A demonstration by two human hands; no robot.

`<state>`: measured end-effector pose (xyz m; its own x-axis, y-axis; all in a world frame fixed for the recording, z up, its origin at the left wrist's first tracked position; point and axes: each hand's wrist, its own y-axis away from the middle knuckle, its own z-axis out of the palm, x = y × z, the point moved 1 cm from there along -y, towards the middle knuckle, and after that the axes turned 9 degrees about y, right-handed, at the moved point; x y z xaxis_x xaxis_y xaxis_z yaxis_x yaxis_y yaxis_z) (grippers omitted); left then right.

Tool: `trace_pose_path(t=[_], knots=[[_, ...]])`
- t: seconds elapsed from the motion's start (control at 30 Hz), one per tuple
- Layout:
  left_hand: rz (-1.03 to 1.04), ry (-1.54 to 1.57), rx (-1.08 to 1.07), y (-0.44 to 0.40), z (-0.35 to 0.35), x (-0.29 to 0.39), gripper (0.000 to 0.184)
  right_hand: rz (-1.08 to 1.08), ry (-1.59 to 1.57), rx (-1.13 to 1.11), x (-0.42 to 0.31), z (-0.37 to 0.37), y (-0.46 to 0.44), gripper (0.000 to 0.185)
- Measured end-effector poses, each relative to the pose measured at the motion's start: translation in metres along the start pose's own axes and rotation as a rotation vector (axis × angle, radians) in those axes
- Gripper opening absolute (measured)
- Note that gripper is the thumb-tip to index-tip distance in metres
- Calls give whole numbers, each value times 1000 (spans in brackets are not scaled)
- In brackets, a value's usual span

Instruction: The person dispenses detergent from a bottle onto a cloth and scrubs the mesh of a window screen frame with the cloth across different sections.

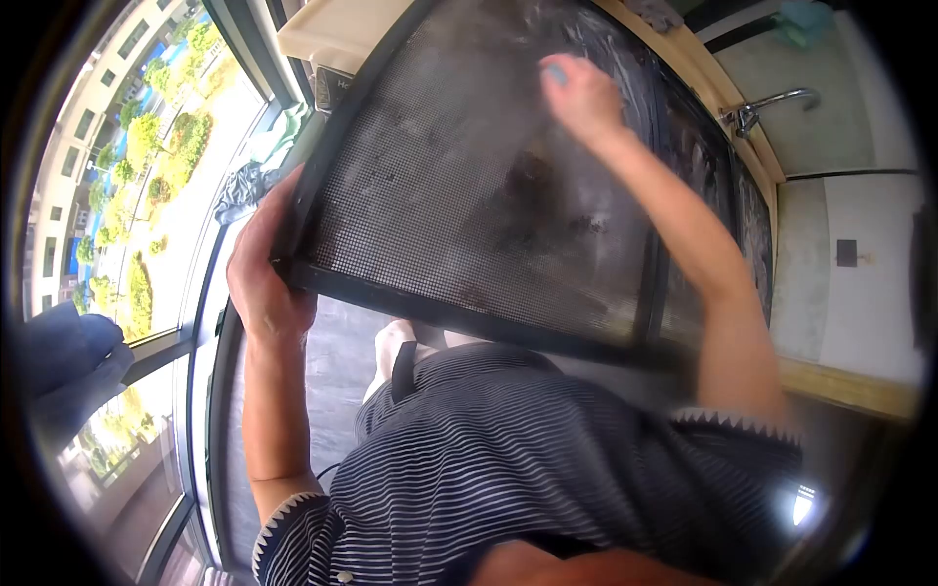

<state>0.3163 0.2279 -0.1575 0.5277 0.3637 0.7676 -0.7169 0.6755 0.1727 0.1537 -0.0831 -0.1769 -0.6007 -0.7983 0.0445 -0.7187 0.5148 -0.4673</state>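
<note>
A window screen [410, 186] with a dark frame and grey mesh lies tilted before me, with wet, whitish smears and dark patches over its middle and right. My left hand [269, 269] grips the near left corner of its frame, the fingers partly hidden behind the edge. Over the far right of the mesh is my right hand [586, 98], closed and slightly blurred. A small light-blue thing [557, 74] shows at its fingertips; its kind is unclear. Whether it touches the mesh I cannot tell.
Beyond the screen's right edge, a metal faucet [767, 109] juts from a beige ledge [747, 137]. On the left are a window frame [200, 283], crumpled cloths [259, 161] on its sill and a dark blue bundle [73, 352]. Grey floor [337, 371] shows below the screen.
</note>
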Motion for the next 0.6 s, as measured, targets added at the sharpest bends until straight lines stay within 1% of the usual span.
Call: trace_pose_path(t=[0.03,0.07,0.1,0.17,0.2,0.23,0.27,0.3,0.33,0.4,0.43,0.47,0.5,0.57,0.6], knots=[[21,-38,-36,0,-2,0,36,-144,-169,31,-48,-27,18,14],[69,-153,-98,1,-8,-3,37,-267,-323,-40,-81,-50,35,14],[92,-157,-105,0,-6,-3,37,-400,-421,25,-102,-65,47,13],[133,-165,-106,1,-3,-3,36,-492,-411,113,-89,-55,44,12],[56,-40,-54,1,-5,-2,35,-433,-238,111,-63,-36,27,11],[18,-7,-29,0,-8,-2,35,-375,-64,106,-21,-8,0,12],[-18,26,-4,-2,-11,-3,35,-161,125,58,28,25,-23,17],[-43,62,21,-4,-12,-3,35,2,278,39,58,35,-43,19],[-46,131,-53,-5,-11,-2,35,70,172,-7,49,30,-45,17],[-21,40,61,-7,-4,-2,37,205,-37,-111,10,14,-38,17],[-15,-2,122,-6,1,-3,39,75,-91,-21,-15,7,-20,19],[4,-13,114,-4,9,-3,39,-54,-329,26,-53,-13,0,16],[15,-34,93,-3,5,-1,39,-234,-482,55,-89,-33,16,12],[41,-80,55,-3,-1,-1,39,-466,-651,-1,-131,-72,46,10],[52,-75,38,-4,-5,-1,38,-514,-671,-37,-127,-78,57,12]])
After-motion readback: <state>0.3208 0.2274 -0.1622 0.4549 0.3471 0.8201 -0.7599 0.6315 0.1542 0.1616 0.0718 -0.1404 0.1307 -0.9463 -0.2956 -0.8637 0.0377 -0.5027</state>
